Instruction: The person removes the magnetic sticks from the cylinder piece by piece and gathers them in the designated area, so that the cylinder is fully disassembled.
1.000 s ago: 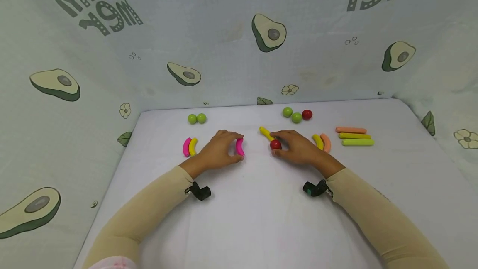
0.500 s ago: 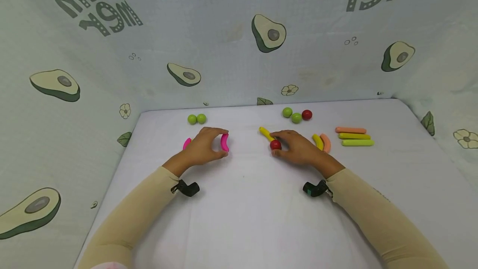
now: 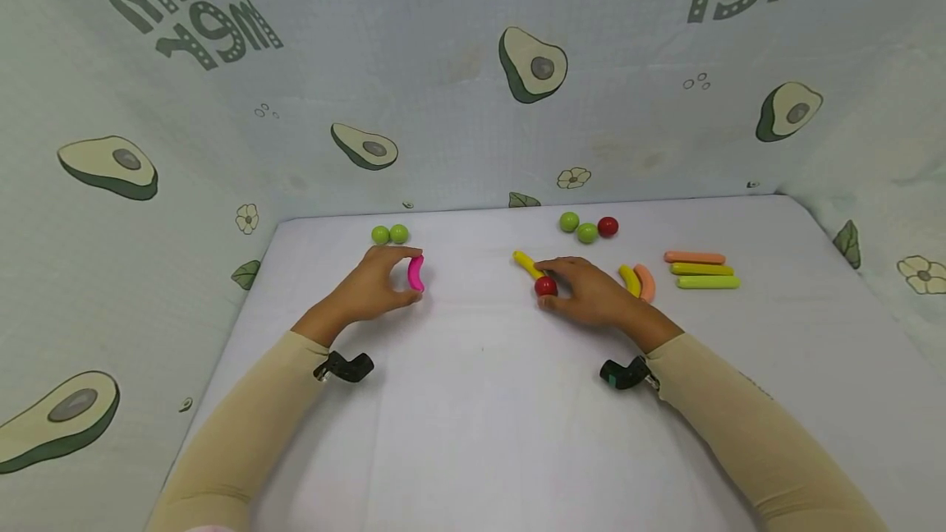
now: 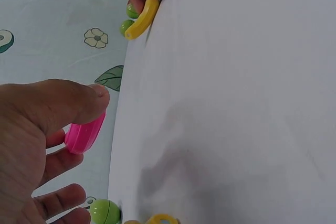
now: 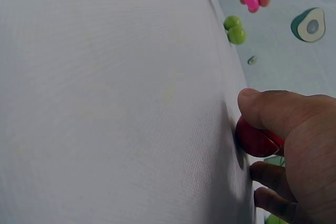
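Note:
My left hand (image 3: 372, 284) pinches a pink curved, banana-shaped toy piece (image 3: 416, 273) between thumb and fingers, raised above the white table. In the left wrist view the thumb overlaps one end of the pink piece (image 4: 85, 135). My right hand (image 3: 587, 291) holds a red ball (image 3: 545, 286) at the table between thumb and fingers. The ball shows a seam in the right wrist view, where the red ball (image 5: 257, 139) is partly covered by the thumb. A yellow toy banana (image 3: 525, 262) lies against the red ball, its near end by my right fingers.
Two green balls (image 3: 389, 234) sit at the back left. Farther right are two more green balls (image 3: 578, 227) and a red ball (image 3: 608, 227). Beside my right wrist lie a yellow curved piece (image 3: 630, 280) and an orange one (image 3: 645, 282). Three straight sticks (image 3: 704, 269) lie at the right.
My left hand has carried the pink piece leftward and now hides the pink and yellow pieces at the left. The right hand stays on the red ball.

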Demonstrator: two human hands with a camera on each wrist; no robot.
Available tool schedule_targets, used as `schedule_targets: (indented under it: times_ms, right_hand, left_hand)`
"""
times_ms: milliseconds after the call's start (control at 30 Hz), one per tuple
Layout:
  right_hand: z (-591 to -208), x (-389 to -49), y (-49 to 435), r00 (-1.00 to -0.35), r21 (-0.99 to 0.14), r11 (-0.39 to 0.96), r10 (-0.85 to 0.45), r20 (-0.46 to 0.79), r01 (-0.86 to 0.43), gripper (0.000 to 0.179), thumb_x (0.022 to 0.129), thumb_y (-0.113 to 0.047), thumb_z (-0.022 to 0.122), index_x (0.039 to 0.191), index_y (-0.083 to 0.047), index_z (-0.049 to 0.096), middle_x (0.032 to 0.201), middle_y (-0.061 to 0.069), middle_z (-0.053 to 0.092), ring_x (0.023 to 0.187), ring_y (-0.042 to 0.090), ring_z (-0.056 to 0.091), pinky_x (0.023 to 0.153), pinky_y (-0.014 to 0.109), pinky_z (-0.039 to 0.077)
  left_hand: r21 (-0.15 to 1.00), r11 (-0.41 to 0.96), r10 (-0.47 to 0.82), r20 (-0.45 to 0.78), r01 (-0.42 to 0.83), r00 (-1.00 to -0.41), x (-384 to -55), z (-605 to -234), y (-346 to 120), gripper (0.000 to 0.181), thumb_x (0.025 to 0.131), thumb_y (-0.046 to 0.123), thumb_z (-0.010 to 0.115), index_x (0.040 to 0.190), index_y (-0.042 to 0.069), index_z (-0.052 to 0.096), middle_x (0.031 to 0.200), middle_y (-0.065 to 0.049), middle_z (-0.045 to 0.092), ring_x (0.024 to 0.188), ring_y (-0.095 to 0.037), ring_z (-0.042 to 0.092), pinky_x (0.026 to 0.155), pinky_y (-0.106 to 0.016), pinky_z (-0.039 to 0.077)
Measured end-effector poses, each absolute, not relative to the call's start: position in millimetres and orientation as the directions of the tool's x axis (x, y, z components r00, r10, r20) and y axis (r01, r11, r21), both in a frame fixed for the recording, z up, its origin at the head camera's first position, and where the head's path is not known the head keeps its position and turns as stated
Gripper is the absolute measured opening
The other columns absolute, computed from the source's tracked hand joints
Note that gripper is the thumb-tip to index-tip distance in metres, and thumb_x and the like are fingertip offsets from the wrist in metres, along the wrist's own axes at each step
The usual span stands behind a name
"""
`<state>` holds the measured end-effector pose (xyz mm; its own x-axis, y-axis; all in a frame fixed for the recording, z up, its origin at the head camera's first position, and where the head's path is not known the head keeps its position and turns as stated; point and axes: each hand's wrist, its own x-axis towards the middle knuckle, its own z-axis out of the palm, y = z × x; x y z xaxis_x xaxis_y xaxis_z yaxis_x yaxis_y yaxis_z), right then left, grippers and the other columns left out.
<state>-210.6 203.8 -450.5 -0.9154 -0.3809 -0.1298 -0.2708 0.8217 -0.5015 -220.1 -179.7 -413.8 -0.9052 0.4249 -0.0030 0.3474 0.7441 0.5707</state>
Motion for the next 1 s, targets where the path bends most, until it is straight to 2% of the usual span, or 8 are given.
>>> schedule_targets:
  times_ms: [133, 333, 500, 767, 1000]
  right_hand:
    - [-450.6, -210.6, 204.0, -0.914, -0.504, 0.82, -0.383, -0.131, -0.271, 0.066, 0.093, -0.037, 0.076, 0.152, -0.021, 0.05, 0.152, 0.016, 0.047, 0.143, 0.038, 0.038, 0.112, 0.061, 0.035]
    - [-450.5, -210.9, 203.7, -0.915, -0.502, 0.822, -0.38, -0.134, -0.268, 0.066, 0.093, -0.037, 0.076, 0.152, -0.021, 0.05, 0.152, 0.016, 0.047, 0.143, 0.038, 0.038, 0.112, 0.061, 0.035]
    - [-450.4, -210.8, 203.6, -0.915, -0.501, 0.823, -0.38, -0.134, -0.269, 0.066, 0.093, -0.037, 0.076, 0.152, -0.02, 0.05, 0.152, 0.015, 0.048, 0.143, 0.037, 0.038, 0.112, 0.061, 0.035]
    - [-450.1, -209.5, 204.0, -0.913, -0.512, 0.816, -0.386, -0.135, -0.269, 0.067, 0.093, -0.036, 0.076, 0.153, -0.02, 0.049, 0.153, 0.016, 0.047, 0.143, 0.038, 0.037, 0.113, 0.061, 0.034]
    - [-451.0, -209.4, 204.9, -0.913, -0.509, 0.818, -0.384, -0.134, -0.269, 0.067, 0.094, -0.037, 0.075, 0.153, -0.021, 0.049, 0.154, 0.016, 0.046, 0.144, 0.038, 0.037, 0.112, 0.061, 0.034]
  left_hand:
    - [0.584, 0.753, 0.394, -0.03, 0.304, -0.919, -220.0, -411.5, -189.7, 0.067, 0.084, 0.024, 0.086, 0.144, 0.013, 0.057, 0.141, -0.006, 0.056, 0.134, -0.031, 0.04, 0.104, -0.051, 0.046]
    - [0.587, 0.773, 0.349, -0.079, 0.239, -0.934, -218.5, -406.7, -202.5, 0.069, 0.085, 0.023, 0.084, 0.147, 0.013, 0.055, 0.144, -0.015, 0.052, 0.136, -0.036, 0.038, 0.102, -0.056, 0.048]
    - [0.588, 0.78, 0.333, -0.098, 0.215, -0.938, -218.8, -405.3, -212.1, 0.069, 0.086, 0.02, 0.084, 0.147, 0.012, 0.054, 0.147, -0.017, 0.05, 0.141, -0.038, 0.035, 0.108, -0.06, 0.041]
    - [0.583, 0.784, 0.332, -0.1, 0.215, -0.938, -218.9, -408.0, -229.9, 0.068, 0.085, 0.018, 0.084, 0.146, 0.009, 0.054, 0.147, -0.021, 0.049, 0.133, -0.043, 0.045, 0.103, -0.059, 0.046]
    - [0.573, 0.795, 0.323, -0.124, 0.198, -0.938, -220.3, -411.1, -245.9, 0.068, 0.085, 0.016, 0.082, 0.146, 0.008, 0.054, 0.147, -0.019, 0.051, 0.131, -0.045, 0.047, 0.102, -0.06, 0.047]
